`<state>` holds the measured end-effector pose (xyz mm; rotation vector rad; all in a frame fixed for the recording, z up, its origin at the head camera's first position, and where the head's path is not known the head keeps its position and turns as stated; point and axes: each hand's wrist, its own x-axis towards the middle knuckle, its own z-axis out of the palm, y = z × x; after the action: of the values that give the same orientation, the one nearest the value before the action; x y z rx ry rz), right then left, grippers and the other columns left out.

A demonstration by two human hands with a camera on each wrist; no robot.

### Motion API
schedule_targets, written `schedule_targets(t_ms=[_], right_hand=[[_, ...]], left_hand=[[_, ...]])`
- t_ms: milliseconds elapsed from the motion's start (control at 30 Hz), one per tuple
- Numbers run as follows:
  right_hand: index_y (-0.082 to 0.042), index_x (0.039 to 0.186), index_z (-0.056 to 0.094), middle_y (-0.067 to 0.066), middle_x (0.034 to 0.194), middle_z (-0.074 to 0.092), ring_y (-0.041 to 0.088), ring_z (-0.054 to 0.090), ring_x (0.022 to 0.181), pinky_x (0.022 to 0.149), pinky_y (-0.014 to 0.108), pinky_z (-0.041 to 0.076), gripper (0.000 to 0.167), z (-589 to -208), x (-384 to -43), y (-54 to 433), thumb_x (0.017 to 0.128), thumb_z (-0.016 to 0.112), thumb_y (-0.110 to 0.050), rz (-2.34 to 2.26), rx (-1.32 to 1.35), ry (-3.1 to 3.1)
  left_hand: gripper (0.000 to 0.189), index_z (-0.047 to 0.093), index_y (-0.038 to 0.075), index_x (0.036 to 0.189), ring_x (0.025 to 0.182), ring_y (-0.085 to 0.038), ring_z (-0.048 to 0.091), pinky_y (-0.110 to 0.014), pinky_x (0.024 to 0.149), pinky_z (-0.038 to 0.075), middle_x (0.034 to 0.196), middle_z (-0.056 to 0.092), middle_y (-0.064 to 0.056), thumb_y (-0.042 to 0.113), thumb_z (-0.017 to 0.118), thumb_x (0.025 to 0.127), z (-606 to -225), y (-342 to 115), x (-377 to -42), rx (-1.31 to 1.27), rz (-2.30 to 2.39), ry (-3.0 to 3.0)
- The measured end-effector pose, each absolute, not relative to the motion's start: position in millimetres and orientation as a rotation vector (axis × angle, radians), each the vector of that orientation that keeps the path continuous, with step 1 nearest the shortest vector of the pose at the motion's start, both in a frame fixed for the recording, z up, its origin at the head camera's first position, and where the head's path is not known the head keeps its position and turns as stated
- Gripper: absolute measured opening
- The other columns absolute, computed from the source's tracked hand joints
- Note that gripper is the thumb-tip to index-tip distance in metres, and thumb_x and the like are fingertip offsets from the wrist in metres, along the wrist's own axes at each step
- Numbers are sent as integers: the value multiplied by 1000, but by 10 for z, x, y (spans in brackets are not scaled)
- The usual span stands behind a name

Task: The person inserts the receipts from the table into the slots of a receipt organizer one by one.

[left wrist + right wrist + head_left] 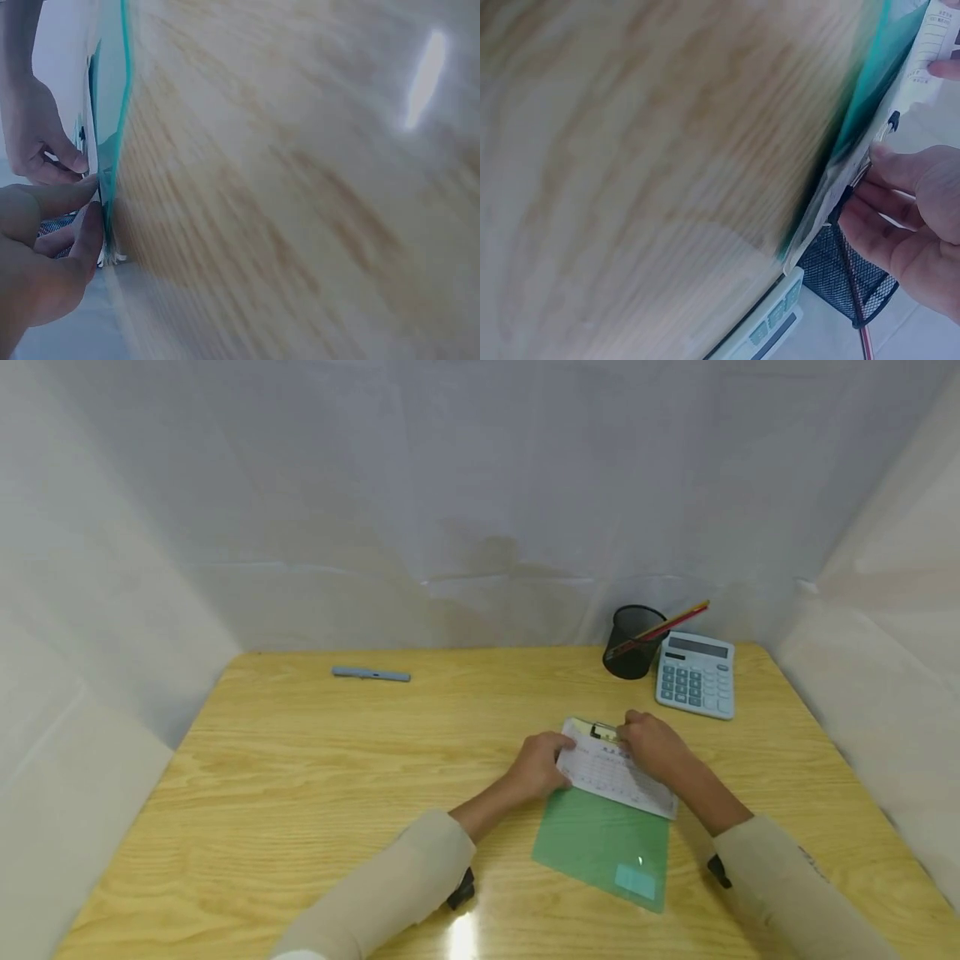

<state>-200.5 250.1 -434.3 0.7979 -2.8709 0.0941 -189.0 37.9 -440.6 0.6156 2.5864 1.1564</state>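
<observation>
A translucent green clipboard [592,839] lies at the right of the table, a pale label at its lower right corner. Over its upper half is a printed paper form pad [615,779]. My left hand [536,767] pinches the pad's left edge; its fingertips sit right at the board's edge in the left wrist view. At the top, the thumb and fingers of my right hand [652,747] grip the metal clip [600,732] with black ends. In the right wrist view, the right thumb [885,159] presses on the clip from the pad's side.
Behind the clipboard stands a black mesh pen cup [628,647] holding pencils [667,625] that lean right. Beside it lies a light blue calculator [696,675]. A blue-grey pen [371,674] rests at the back left. White sheeting [450,527] encloses the table's back and sides.
</observation>
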Motion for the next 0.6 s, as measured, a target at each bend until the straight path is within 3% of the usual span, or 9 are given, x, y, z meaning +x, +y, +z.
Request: schedule_targets(t_ms=[600], right_hand=[[-2, 78, 70, 9, 74, 54, 19, 53, 64, 56, 30, 48, 11, -4344, -1985, 2473, 83, 63, 5, -1, 771, -2878]], left_hand=[[57, 57, -3, 125, 126, -29, 50, -36, 109, 38, 133, 56, -15, -3, 75, 71, -4399, 460, -1874, 577, 1086, 2658]])
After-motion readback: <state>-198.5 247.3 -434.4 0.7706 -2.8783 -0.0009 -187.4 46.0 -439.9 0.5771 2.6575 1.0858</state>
